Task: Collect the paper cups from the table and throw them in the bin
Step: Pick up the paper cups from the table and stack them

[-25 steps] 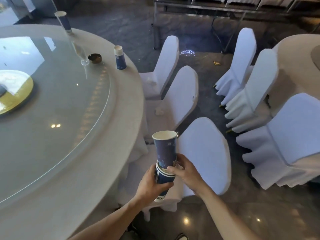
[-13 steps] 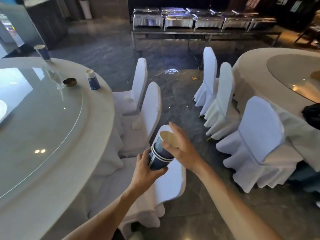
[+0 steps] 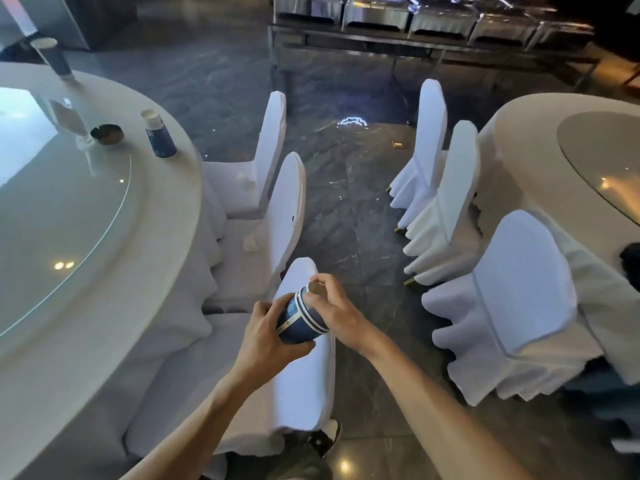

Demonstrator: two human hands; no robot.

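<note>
The person's left hand (image 3: 266, 336) wraps the lower part of a nested stack of dark blue paper cups with white rims (image 3: 302, 318), tilted toward 1 o'clock above a white-covered chair (image 3: 304, 375), its base hidden in the palm. The right hand (image 3: 334, 311) curls over the mouth, fingers pressing the top cup, perhaps three in all. Two more blue paper cups (image 3: 157, 138) stand on the round white-clothed table (image 3: 166, 209) at 10 o'clock, the farther one blurred.

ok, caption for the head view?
Both hands press nested paper cups together; two cups remain on the table.
</note>
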